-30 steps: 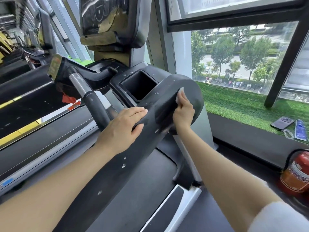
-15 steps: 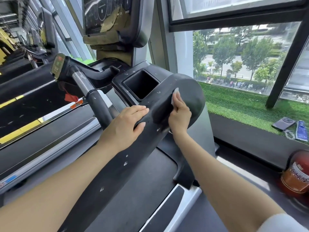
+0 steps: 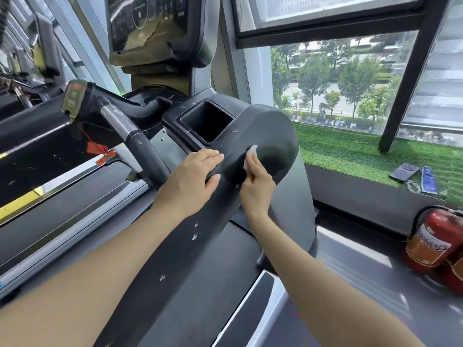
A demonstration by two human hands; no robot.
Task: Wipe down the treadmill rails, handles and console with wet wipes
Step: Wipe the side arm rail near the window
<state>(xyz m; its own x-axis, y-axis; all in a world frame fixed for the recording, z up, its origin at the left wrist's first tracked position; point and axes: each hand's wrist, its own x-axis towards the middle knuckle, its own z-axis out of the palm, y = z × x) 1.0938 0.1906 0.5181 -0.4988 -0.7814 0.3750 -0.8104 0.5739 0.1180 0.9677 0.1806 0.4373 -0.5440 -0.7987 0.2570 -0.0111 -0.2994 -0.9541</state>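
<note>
The treadmill's wide black right rail (image 3: pixel 190 251) runs from the lower middle up to a rounded end by the cup holder (image 3: pixel 206 121). My left hand (image 3: pixel 190 181) rests on the rail's inner edge, fingers straight across the top and thumb underneath. My right hand (image 3: pixel 256 186) presses a white wet wipe (image 3: pixel 249 156) against the rail's rounded end; only the wipe's upper edge shows past my fingers. The console screen (image 3: pixel 147 23) stands above. A black and silver centre handle (image 3: pixel 140 146) slopes to the left of my left hand.
Red fire extinguishers (image 3: pixel 436 241) stand on the floor at the right. A phone (image 3: pixel 403 171) and a blue packet (image 3: pixel 429 182) lie on the artificial grass ledge by the window. Other treadmills line the left side. A red safety clip (image 3: pixel 96 147) hangs below the handle.
My right hand with the wipe has slid down and towards me along the rail's rounded end. My left hand has stayed on the rail. The camera has shifted slightly.
</note>
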